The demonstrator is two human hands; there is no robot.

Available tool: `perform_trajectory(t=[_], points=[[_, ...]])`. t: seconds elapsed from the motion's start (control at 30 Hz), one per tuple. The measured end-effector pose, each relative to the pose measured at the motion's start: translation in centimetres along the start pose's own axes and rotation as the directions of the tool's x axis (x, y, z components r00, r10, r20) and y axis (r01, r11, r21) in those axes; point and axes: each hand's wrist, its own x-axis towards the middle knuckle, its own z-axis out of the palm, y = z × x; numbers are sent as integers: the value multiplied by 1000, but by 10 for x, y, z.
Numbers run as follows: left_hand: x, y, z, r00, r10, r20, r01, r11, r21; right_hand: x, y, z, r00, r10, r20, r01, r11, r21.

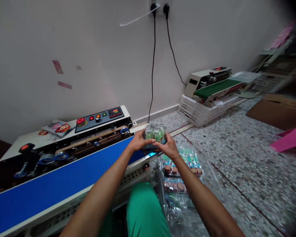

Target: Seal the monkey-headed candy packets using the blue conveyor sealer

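Observation:
Both my hands grip a clear plastic packet (155, 132) with green printed contents and a barcode label. My left hand (141, 141) wraps its left side, and my right hand (168, 146) its right side, with the thumbs nearly meeting in front. They hold it over the right end of the blue conveyor belt (76, 174). Below my right arm, a clear plastic bag (207, 197) holds rows of similar packets (180, 169) printed with cartoon faces. The packet's underside is hidden by my hands.
Left of my hands stands the band sealer's control panel (98, 119) with lit buttons and a red knob. A packet (58, 127) lies on its housing. Further right, a second sealer (212, 85) rests on a white crate (196, 112). A cardboard box (276, 110) sits on the speckled floor (251, 164).

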Motion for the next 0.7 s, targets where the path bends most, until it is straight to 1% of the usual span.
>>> perform_trajectory(t=[0.03, 0.1, 0.2, 0.23, 0.3, 0.4, 0.47, 0.5, 0.53, 0.57, 0.6, 0.67, 0.7], points=[[-1, -8, -1, 1000, -17, -25, 16, 999, -31, -2, 4, 3, 1000, 8, 8, -7, 1000, -27], [-4, -15, -1, 998, 6, -70, -10, 998, -55, -3, 7, 5, 1000, -8, -10, 8, 1000, -22], [-4, -9, -1, 990, 92, -104, -93, 996, 1, 0, 6, 4, 995, -70, -75, 71, 997, 20], [-3, -8, -1, 989, 106, -106, -105, 994, 19, 2, 6, 3, 993, -85, -80, 86, 996, 11], [-2, -9, -2, 990, 92, -107, -90, 996, 17, 6, 8, 3, 995, -94, -33, 92, 994, -62], [-5, -16, 2, 990, 31, -135, -38, 998, -47, 7, 10, 6, 994, -82, 71, 94, 978, -186], [-11, -14, 3, 984, 27, -176, -41, 996, -75, 4, 5, 9, 995, -81, 64, 90, 982, -164], [-15, -9, 2, 982, 28, -187, -44, 996, -81, 1, -1, 10, 996, -77, 40, 81, 989, -120], [-20, -2, 0, 984, 21, -175, -36, 996, -82, -2, -9, 11, 998, -66, 17, 67, 996, -64], [-26, 8, -4, 991, 2, -136, -13, 997, -82, -5, -17, 12, 999, -51, 3, 51, 999, -6], [-33, 18, -9, 997, -23, -73, 17, 997, -82, -9, -27, 13, 999, -34, 4, 34, 998, 48], [-48, 39, -19, 997, -73, 32, 75, 995, -60, -15, -45, 17, 999, -4, 34, -1, 990, 144], [-56, 47, -23, 995, -82, 54, 85, 995, -51, -18, -52, 20, 998, 5, 61, -17, 982, 188]])
